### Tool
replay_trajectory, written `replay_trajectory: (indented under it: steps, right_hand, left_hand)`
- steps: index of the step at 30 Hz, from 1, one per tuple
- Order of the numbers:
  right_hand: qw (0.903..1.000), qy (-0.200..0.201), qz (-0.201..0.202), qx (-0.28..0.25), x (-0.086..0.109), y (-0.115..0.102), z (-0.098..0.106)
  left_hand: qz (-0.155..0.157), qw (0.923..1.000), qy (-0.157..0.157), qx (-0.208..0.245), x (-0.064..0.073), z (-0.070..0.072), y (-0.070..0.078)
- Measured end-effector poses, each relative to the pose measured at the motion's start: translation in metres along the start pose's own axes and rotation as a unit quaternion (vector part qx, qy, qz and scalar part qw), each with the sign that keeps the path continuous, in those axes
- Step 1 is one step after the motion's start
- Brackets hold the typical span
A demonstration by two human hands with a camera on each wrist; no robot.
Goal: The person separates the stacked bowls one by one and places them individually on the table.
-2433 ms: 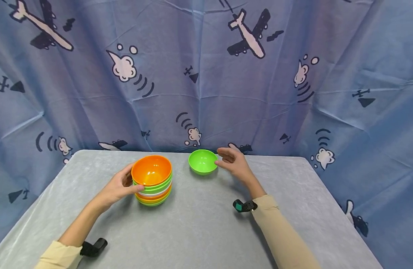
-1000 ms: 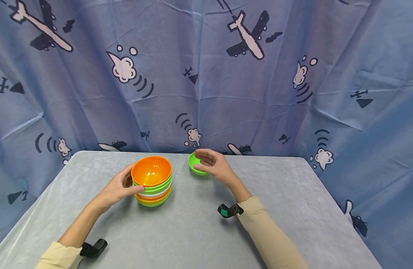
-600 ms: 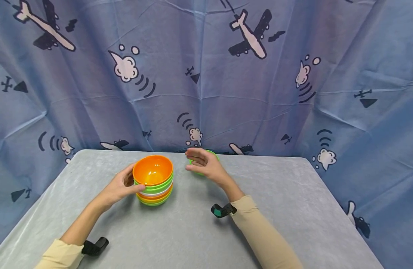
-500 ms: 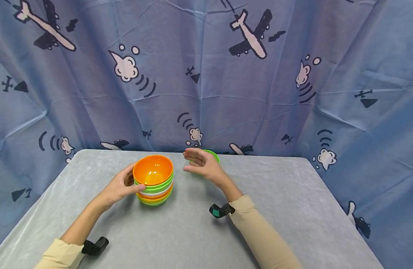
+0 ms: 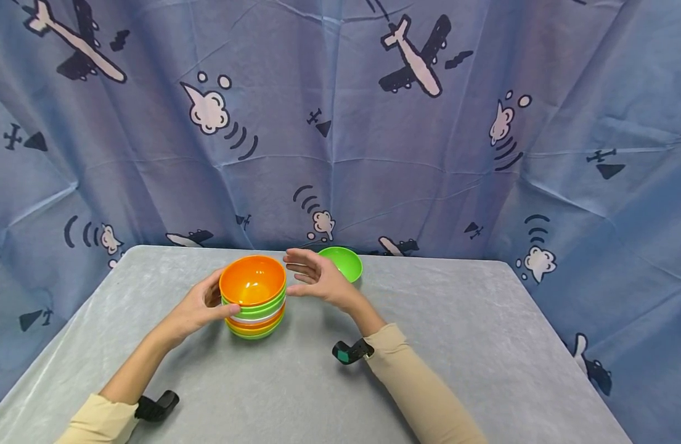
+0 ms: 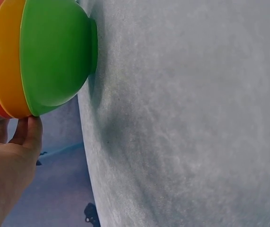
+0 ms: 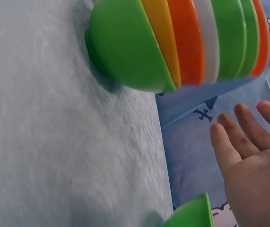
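Observation:
A stack of nested bowls (image 5: 252, 295) stands upright on the left half of the table, an orange bowl on top and green, white, orange and yellow ones beneath. My left hand (image 5: 198, 306) grips the stack's left side, its thumb across the front near the upper rims and its fingers behind. Just right of the stack is my right hand (image 5: 321, 279), fingers spread and nothing in them; the right wrist view shows a gap between these fingers and the bowls. Behind the right hand sits a single green bowl (image 5: 344, 262), partly covered by it in the head view.
The table (image 5: 251, 394) has a light grey cloth and rounded far corners. Right behind its far edge hangs a blue curtain (image 5: 340, 123) printed with airplanes. Black wrist devices (image 5: 353, 351) are on both forearms.
My right hand has moved left from the single green bowl, passing in front of it, to beside the stack. The left hand and all the bowls have stayed in place.

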State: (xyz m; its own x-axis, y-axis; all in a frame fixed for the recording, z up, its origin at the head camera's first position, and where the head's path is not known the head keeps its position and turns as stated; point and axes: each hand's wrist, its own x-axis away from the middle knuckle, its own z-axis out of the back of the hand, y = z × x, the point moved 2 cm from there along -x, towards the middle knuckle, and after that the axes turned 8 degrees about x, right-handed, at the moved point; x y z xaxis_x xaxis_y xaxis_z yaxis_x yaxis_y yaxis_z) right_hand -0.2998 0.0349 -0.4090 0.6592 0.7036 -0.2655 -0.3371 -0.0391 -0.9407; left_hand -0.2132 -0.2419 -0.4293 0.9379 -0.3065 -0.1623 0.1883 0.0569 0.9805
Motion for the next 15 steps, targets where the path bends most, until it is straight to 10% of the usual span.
replay_trajectory:
  steps: [15]
  right_hand:
    - [0.999,-0.026,-0.016,0.033,-0.015,0.006,-0.027]
  left_hand:
    - [0.0,1.0,-0.001,-0.003,0.0,0.001,0.0]
